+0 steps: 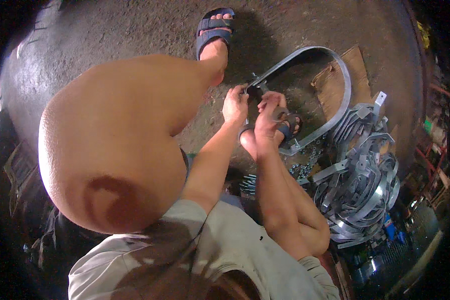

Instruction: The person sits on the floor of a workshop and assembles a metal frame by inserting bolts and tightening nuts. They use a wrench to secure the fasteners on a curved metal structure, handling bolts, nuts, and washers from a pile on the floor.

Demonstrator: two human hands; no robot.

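Note:
A large bent loop of flat grey metal strap (pixel 346 75) lies in front of me on the right, its upper end between my hands. My left hand (pixel 235 106) is closed at that end, thumb and fingers pinching the strap beside a bolt (pixel 255 77). Closed round a grey metal wrench (pixel 279 114) is my right hand (pixel 271 106), just right of the left one. The wrench's jaw sits close to the bolt; whether it touches is too small to tell. Another bolt (pixel 295 143) stands in the strap's lower end, by my sandalled right foot (pixel 291 125).
Right of me rises a heap of bent metal straps (pixel 360 175). Loose nuts (pixel 310 157) and several bolts (pixel 248 184) lie on the ground near my right leg. A cardboard piece (pixel 357 75) lies partly under the loop. My left foot (pixel 216 32) rests farther ahead on the rough floor.

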